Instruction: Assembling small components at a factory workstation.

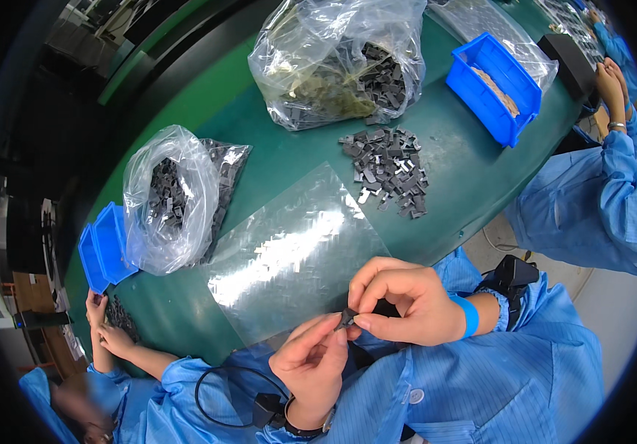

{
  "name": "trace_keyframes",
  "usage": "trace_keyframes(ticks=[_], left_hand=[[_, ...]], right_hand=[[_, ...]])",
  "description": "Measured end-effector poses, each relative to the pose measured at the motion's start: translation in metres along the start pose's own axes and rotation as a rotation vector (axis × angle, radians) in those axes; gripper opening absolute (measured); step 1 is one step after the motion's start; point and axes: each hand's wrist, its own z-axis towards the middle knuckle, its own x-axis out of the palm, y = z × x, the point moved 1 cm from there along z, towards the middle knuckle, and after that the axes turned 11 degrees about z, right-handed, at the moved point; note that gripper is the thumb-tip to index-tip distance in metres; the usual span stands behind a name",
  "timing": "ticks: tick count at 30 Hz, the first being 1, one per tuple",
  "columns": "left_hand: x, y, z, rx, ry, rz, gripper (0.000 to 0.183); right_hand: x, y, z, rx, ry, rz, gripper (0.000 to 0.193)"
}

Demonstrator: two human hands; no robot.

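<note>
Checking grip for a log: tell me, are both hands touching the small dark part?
Touching. The head view shows left hand and right hand fingertips pinching the small dark part.

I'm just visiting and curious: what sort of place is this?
Probably a factory assembly or sorting bench. People in blue work coats sit along a green table with clear bags of small dark parts, a loose pile of them and blue bins. Both hands, left hand and right hand, pinch one small dark part.

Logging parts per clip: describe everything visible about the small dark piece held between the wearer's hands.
The small dark piece is a tiny grey-black block, seemingly plastic, like those in the loose pile on the green table. It is pinched between the fingertips of the left hand and right hand, above the wearer's lap near the table edge. Finer detail is too small to tell.
</note>
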Motion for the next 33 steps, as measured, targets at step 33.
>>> trace_keyframes(ticks=[33], left_hand=[[0.0019,-0.0032,0.0015,-0.003,0.045,0.057,0.019]], right_hand=[[-0.0019,0.0087,0.0015,-0.019,0.016,-0.223,0.013]])
